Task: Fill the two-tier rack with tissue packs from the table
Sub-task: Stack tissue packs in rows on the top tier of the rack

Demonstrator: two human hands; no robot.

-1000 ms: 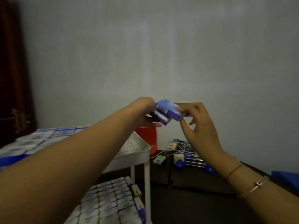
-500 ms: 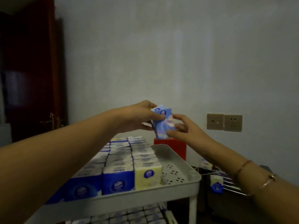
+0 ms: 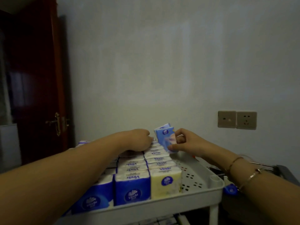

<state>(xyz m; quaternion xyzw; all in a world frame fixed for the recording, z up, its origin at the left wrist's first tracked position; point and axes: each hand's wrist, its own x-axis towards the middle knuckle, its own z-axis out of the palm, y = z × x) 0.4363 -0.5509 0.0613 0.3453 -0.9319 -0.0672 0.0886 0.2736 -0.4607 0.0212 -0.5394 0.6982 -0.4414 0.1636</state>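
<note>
Right hand [image 3: 186, 143] pinches two light-blue, glossy plastic-wrapped tissue packs [image 3: 166, 138], held upright. Left hand [image 3: 138, 141] rests, fingers curled, on packs filling the grey perforated plastic rack [image 3: 191, 179]; whether it grips one cannot be told.

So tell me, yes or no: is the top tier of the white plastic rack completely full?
No, the white plastic rack shows bare perforated floor at its right.

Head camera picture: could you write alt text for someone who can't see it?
A person's right hand pinches light blue tissue packs above the white rack's top tray, while the left hand rests on the rows of packs already filling the tray's left side. A dark door and wall sockets show behind.
</note>
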